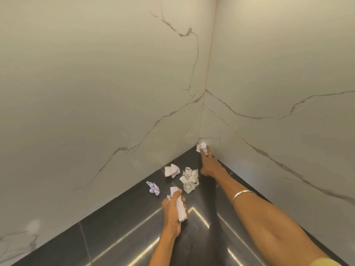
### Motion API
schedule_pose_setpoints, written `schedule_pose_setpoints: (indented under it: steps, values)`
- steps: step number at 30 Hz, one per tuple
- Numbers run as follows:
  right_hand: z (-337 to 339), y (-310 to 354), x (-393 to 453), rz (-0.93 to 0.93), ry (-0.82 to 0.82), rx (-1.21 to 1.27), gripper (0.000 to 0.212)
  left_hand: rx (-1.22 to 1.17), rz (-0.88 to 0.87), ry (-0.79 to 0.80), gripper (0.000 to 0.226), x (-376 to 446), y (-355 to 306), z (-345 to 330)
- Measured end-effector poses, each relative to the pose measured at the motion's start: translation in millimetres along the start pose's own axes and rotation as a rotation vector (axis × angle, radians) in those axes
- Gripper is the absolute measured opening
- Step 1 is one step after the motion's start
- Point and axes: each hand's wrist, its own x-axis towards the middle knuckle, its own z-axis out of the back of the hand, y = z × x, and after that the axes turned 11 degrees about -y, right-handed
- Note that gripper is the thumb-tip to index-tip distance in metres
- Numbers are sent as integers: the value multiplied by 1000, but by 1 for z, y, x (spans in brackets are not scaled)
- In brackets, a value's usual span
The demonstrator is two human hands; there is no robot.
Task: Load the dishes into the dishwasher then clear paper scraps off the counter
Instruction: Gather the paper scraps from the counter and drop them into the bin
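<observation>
The scrap-clearing step appears to be under way; no dishes or dishwasher are showing. Low and left of centre, a small blue-marked scrap (153,188) is lying loose on the dark counter (107,233). Just right of it, the left hand (172,210) is gripping a rolled scrap (179,206), its long axis running from upper left to lower right. Above, a folded scrap (171,170) and a larger crumpled wad (189,179) are sitting close together. Further right, in the counter's far corner, the right hand (208,163) is reaching out and pinching a corner scrap (201,146) in its fingertips. Next, it probably needs lifting away, then the three loose pieces gathering.
</observation>
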Motion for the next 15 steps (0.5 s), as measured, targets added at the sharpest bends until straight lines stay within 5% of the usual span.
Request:
schedule_pose_setpoints:
  steps: [7,15]
  values:
    - [1,-17,13,42,61,-165,95,26,2,-18,21,-3,-4,-1]
    - [-15,-20,-7,-77,-144,35,87,23,16,-12,21,-1,-6,0]
